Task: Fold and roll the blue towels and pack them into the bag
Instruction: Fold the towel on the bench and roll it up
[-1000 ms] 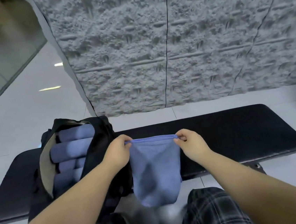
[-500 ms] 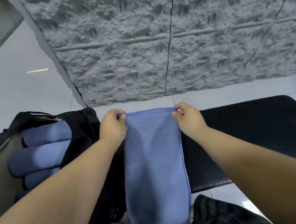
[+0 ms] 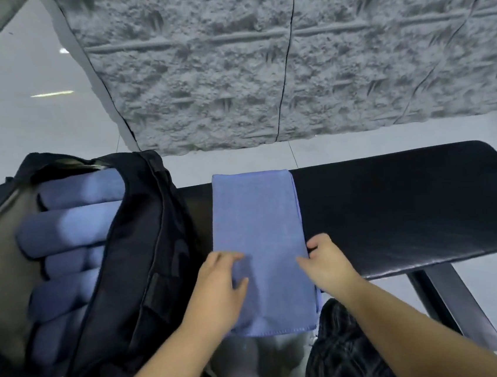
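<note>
At the left the open bag (image 3: 144,260) holds rolled towels (image 3: 70,228). The left hand (image 3: 220,283) presses flat on the folded towel (image 3: 258,233) on the table (image 3: 411,202); the right hand (image 3: 328,261) grips its right edge. Its near end overhangs, so it may slide off or roll crooked

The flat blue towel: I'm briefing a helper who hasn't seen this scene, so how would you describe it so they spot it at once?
Find the long black bench; an open black bag stands at its left end. Just right of the bag, the flat blue towel lies across the bench, its near end overhanging, with the left hand and right hand on it. Unlike the rolled towels in the bag, it is unrolled.
</note>
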A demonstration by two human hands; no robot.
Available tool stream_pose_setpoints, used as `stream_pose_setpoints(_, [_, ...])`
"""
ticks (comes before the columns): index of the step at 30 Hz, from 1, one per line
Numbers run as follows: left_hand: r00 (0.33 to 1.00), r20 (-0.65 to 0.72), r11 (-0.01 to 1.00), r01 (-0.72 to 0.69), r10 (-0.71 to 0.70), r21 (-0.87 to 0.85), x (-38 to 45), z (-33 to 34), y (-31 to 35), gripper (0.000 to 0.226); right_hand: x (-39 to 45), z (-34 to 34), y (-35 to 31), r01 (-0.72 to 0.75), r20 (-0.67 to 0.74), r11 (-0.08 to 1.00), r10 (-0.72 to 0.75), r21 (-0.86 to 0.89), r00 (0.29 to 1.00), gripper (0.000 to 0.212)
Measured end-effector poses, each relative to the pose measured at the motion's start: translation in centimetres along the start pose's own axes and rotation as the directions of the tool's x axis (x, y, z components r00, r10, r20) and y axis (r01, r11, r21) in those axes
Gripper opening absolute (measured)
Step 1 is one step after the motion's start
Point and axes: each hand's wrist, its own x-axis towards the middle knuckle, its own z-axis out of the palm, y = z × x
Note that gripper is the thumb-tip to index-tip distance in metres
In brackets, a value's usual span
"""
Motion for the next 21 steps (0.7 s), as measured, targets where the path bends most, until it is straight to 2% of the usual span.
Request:
stream_pose_setpoints(1, [1.000,0.009,0.999,0.011,-0.012,0.034,-1.5,0.4,0.1,0.039,-0.7,0.3,0.5,-0.033,0.009,0.999,0.033,-0.007,0.999,0.012])
stream_pose_setpoints(4, [0.996,0.035,0.993,0.082,-0.085,0.087,-4.8,1.3,0.8,0.044,-2.3,0.8,1.6,-0.134,0.079,0.991,0.136,-0.020,0.988,0.026])
stream_pose_setpoints(6, [0.987,0.054,0.978,0.139,-0.149,0.158,-6.1,1.6,1.2,0.047,-3.6,0.9,1.9,-0.209,0.153,0.978,0.208,-0.008,0.966,0.018])
stream_pose_setpoints(8, [0.983,0.060,0.940,0.147,-0.173,0.308,-6.9,2.0,1.1,0.045,-4.9,1.1,2.1,-0.243,0.213,0.970,0.238,-0.005,0.948,0.006])
stream_pose_setpoints(10, [0.980,0.028,0.897,0.166,-0.194,0.409,-7.1,2.2,0.5,0.044,-5.1,1.6,2.6,-0.245,0.237,0.969,0.234,0.015,0.943,0.012])
stream_pose_setpoints(12, [0.981,0.001,0.853,0.168,-0.195,0.495,-7.0,2.3,0.3,0.043,-4.9,2.0,2.8,-0.239,0.216,0.970,0.223,0.049,0.951,0.016])
stream_pose_setpoints(15, [0.987,-0.028,0.794,0.144,-0.158,0.591,-7.0,2.8,0.8,0.042,-4.9,2.4,3.1,-0.237,0.132,0.962,0.220,0.138,0.967,0.006])
stream_pose_setpoints(21, [0.981,-0.052,0.824,0.185,-0.186,0.535,-6.9,3.4,0.5,0.032,-5.3,2.4,3.1,-0.223,-0.049,0.974,0.225,0.035,0.973,0.026])
